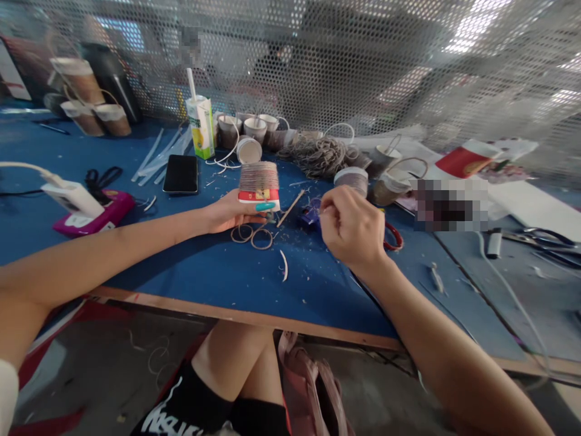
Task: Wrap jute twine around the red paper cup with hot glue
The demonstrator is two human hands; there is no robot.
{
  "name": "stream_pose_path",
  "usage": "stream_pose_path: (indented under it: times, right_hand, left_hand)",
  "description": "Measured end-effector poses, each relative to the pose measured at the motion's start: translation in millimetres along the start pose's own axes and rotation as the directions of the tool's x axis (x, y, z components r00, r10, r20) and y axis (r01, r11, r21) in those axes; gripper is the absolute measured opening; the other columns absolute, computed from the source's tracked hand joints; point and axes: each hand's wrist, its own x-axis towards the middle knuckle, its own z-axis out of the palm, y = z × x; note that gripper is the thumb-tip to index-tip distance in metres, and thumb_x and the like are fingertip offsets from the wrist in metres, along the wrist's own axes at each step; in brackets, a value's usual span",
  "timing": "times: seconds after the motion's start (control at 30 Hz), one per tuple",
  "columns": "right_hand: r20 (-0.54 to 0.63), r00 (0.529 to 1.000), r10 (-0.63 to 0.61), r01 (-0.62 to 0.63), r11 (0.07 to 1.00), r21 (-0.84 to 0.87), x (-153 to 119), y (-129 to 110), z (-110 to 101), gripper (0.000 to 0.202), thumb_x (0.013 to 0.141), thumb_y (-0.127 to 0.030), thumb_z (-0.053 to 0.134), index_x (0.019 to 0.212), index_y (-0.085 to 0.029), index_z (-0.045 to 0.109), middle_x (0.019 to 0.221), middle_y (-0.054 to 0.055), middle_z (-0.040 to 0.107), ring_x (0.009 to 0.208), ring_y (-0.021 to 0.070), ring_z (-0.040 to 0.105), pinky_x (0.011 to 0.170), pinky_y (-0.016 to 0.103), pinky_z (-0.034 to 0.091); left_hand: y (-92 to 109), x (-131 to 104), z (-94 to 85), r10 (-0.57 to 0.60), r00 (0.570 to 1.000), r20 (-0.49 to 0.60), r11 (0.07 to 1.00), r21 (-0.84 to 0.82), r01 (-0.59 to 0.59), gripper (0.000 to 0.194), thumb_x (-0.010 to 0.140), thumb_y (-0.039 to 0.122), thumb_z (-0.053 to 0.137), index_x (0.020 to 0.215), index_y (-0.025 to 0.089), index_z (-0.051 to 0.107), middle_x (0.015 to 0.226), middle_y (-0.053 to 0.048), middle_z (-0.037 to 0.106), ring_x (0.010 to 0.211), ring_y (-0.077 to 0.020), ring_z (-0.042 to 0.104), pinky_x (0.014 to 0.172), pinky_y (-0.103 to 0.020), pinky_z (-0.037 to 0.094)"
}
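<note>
My left hand (231, 211) is closed around a paper cup (259, 184), which has brown cord wound in rings round its upper part and a bare red-and-white band below. The thumb, with a long turquoise nail, presses on that band. Loops of thin brown cord (262, 238) lie just under this hand. To the right, my right hand (354, 224) is a fist raised over the table; its fingers hide whatever it may hold. A blue-purple object (310, 213) lies beside it, and a pale-rimmed cup (351, 178) stands just behind.
Behind my hands lie a heap of grey-brown cord (320, 156), several wrapped cups (255, 129) and a drink carton (200, 127). A black phone (180, 174) and magenta power strip (95, 213) are on the left. Scissors (547, 239) lie far right. A perforated metal screen (290, 66) backs the table.
</note>
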Motion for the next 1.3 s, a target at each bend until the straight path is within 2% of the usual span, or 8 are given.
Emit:
stream_pose_path:
  times: [0.17, 0.37, 0.47, 0.6, 0.97, 1.07, 1.17, 1.3]
  right_hand:
    - [0.103, 0.972, 0.212, -0.230, 0.759, 0.608, -11.2, -14.1, 4.4, 0.008, 0.082, -0.017, 0.049, 0.080, -0.025, 0.049, 0.106, 0.008, 0.080, 0.041, 0.0093, 0.050, 0.044, 0.030, 0.041]
    - [0.437, 0.899, 0.012, -0.376, 0.531, 0.760, -13.7, -21.1, 15.1, 0.012, 0.074, -0.013, 0.051, 0.075, -0.025, 0.054, 0.051, -0.005, 0.062, 0.041, 0.0159, 0.059, 0.044, 0.026, 0.041]
    - [0.464, 0.885, 0.042, -0.433, 0.442, 0.786, -10.3, -19.1, 17.1, 0.009, 0.075, -0.015, 0.053, 0.079, -0.024, 0.053, 0.070, -0.001, 0.073, 0.036, 0.0115, 0.054, 0.041, 0.026, 0.042]
    - [0.460, 0.882, 0.100, -0.452, 0.452, 0.769, -7.3, -19.3, 16.9, 0.008, 0.073, -0.015, 0.052, 0.076, -0.022, 0.051, 0.113, 0.010, 0.081, 0.038, 0.0069, 0.053, 0.041, 0.025, 0.042]
    - [0.184, 0.849, 0.496, -0.458, 0.514, 0.725, 1.0, -10.8, 15.5, 0.007, 0.064, -0.019, 0.049, 0.058, -0.024, 0.049, 0.072, 0.004, 0.077, 0.031, 0.0079, 0.042, 0.034, 0.025, 0.032]
    - [0.035, 0.801, 0.597, -0.446, 0.556, 0.701, 1.8, -6.6, 15.7, 0.004, 0.066, -0.022, 0.050, 0.064, -0.025, 0.048, 0.084, 0.005, 0.081, 0.033, 0.0077, 0.041, 0.035, 0.027, 0.033]
    - [0.098, 0.858, 0.504, -0.410, 0.557, 0.722, -0.5, -6.4, 14.6, 0.006, 0.070, -0.024, 0.052, 0.071, -0.025, 0.046, 0.110, 0.007, 0.082, 0.035, 0.0064, 0.042, 0.035, 0.028, 0.036]
    - [0.386, 0.914, 0.125, -0.393, 0.513, 0.764, -4.5, -10.4, 13.4, 0.005, 0.075, -0.020, 0.054, 0.075, -0.023, 0.050, 0.126, 0.010, 0.079, 0.039, 0.0065, 0.049, 0.040, 0.028, 0.043]
  left_hand:
    - [-0.4, 1.6, 0.5, -0.001, 0.998, -0.057, 1.000, -0.008, 0.000, 0.067, 0.044, 0.042, 0.106, 0.092, 0.014, 0.069, 0.078, -0.003, 0.076, 0.072, -0.0138, 0.071, 0.080, -0.031, 0.062]
    - [0.8, 0.1, 1.2, 0.009, 0.997, -0.072, 1.000, 0.027, -0.007, 0.075, 0.037, 0.049, 0.106, 0.094, 0.015, 0.071, 0.081, -0.002, 0.075, 0.075, -0.0138, 0.071, 0.081, -0.032, 0.061]
    - [0.2, 0.5, 0.0, 0.008, 0.998, -0.067, 0.999, 0.041, -0.005, 0.070, 0.042, 0.046, 0.106, 0.096, 0.016, 0.072, 0.084, -0.002, 0.075, 0.077, -0.0141, 0.071, 0.086, -0.035, 0.060]
    - [-1.3, 0.4, -0.1, 0.034, 0.999, -0.017, 0.999, 0.036, -0.033, 0.064, 0.047, 0.044, 0.105, 0.095, 0.017, 0.072, 0.086, -0.002, 0.076, 0.080, -0.0152, 0.072, 0.090, -0.038, 0.060]
    - [-1.0, -1.1, 1.4, 0.027, 0.999, -0.040, 0.999, -0.029, -0.028, 0.067, 0.047, 0.031, 0.105, 0.102, 0.016, 0.071, 0.093, -0.004, 0.079, 0.083, -0.0161, 0.074, 0.084, -0.035, 0.063]
    - [-0.6, -1.2, 1.1, 0.032, 0.998, -0.046, 0.999, -0.017, -0.033, 0.061, 0.051, 0.031, 0.103, 0.100, 0.016, 0.070, 0.087, -0.002, 0.077, 0.077, -0.0136, 0.071, 0.084, -0.035, 0.063]
    - [-0.4, -0.6, 1.1, 0.019, 0.999, -0.031, 1.000, 0.002, -0.018, 0.051, 0.057, 0.027, 0.100, 0.098, 0.016, 0.070, 0.086, -0.002, 0.077, 0.076, -0.0136, 0.071, 0.086, -0.036, 0.063]
    - [-0.5, 0.1, 2.6, 0.022, 0.999, -0.024, 1.000, 0.014, -0.022, 0.050, 0.058, 0.025, 0.099, 0.099, 0.015, 0.072, 0.087, -0.004, 0.078, 0.078, -0.0150, 0.072, 0.086, -0.036, 0.062]
